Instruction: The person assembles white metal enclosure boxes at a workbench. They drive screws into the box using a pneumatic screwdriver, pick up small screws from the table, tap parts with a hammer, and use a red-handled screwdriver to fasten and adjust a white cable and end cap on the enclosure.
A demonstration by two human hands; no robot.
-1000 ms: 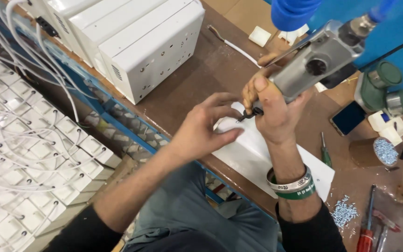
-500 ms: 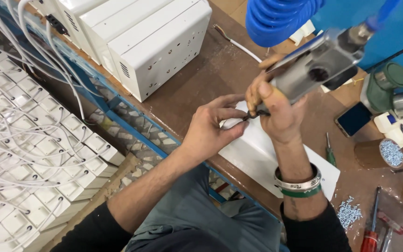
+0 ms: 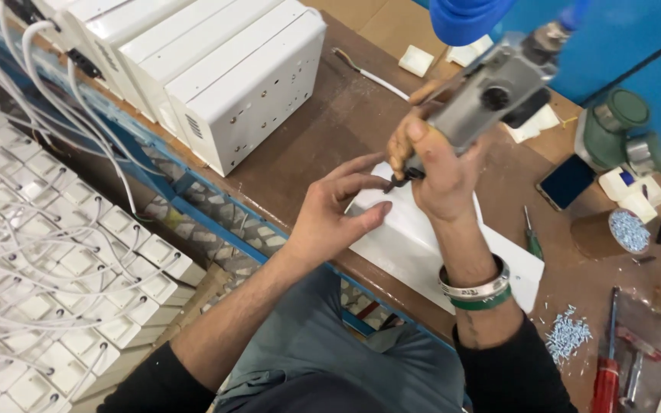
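- Plainly, the person's right hand (image 3: pixel 441 164) is clenched around the grey body of a power screwdriver (image 3: pixel 491 95); the tool's long axis runs from the far right, where a blue hose end (image 3: pixel 468 17) hangs near its top, down toward the near left; its dark bit tip (image 3: pixel 398 180) points at the fingertips of the other hand.
- The left hand (image 3: pixel 338 214) lies just left of that tip, closer to it than anything else on the counter (image 3: pixel 323 145); its fingers are loosely spread, the index and thumb reaching toward the bit as if pinching something small there; whether a screw sits between them cannot be told, it is too small to see.
- Under both hands lies a flat white panel (image 3: pixel 422 237), touching the heel of the left hand; its long side runs from the middle of the counter toward the near right edge; the bit hovers above its far left part.
- On the right wrist sit a silver bangle and a green band (image 3: pixel 477 292).
- Right of the panel lie a small green-handled screwdriver (image 3: pixel 531 239), a heap of pale screws (image 3: pixel 568 335) on the brown surface, a round tub of screws (image 3: pixel 620 232) and a red-handled screwdriver (image 3: pixel 607 367); a dark phone (image 3: pixel 568 181) rests farther off.
- At the far left stand white metal boxes (image 3: pixel 223 84) in a row; below the counter edge, white sockets with cables (image 3: pixel 47 252) are packed together.
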